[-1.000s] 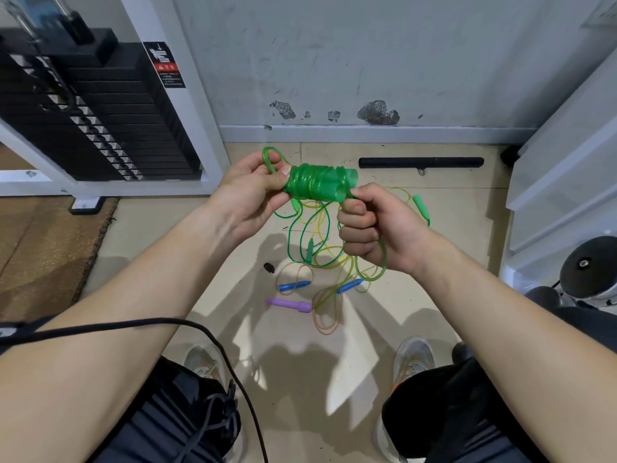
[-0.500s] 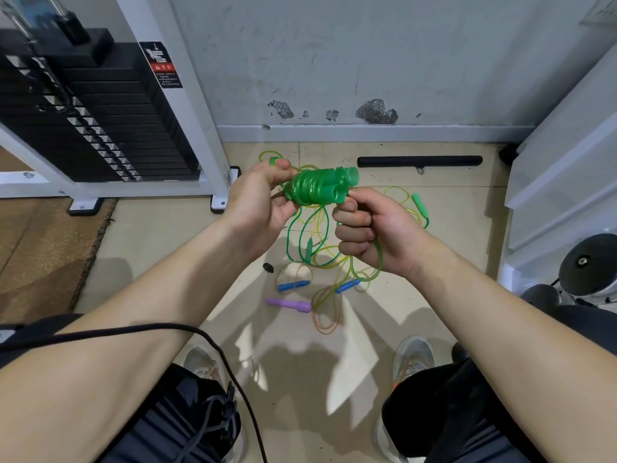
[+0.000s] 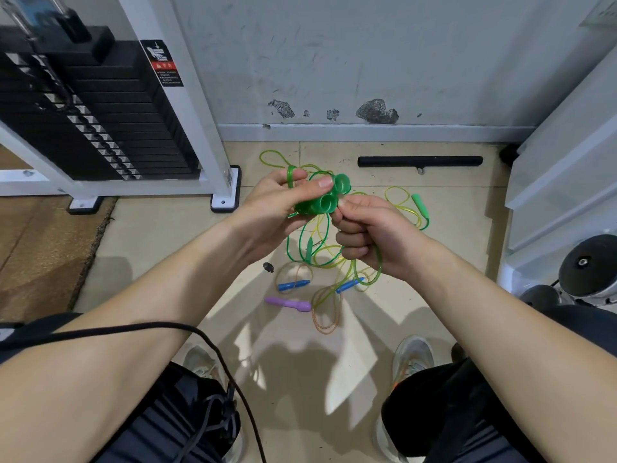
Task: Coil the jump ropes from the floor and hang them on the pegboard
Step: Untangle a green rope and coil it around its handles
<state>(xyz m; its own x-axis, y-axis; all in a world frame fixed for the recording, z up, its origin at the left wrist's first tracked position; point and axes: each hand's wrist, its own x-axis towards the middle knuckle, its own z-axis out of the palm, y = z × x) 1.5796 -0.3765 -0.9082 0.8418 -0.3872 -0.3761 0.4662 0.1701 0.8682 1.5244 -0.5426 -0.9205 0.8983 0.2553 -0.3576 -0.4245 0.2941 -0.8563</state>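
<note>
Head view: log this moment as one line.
step: coiling | left hand: holds green handles | right hand: grips green cord | floor: blue handle, purple handle | pegboard: not in view

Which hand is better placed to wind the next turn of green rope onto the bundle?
Probably the right hand: it grips the loose green rope right beside the bundle, which the left hand holds.
</note>
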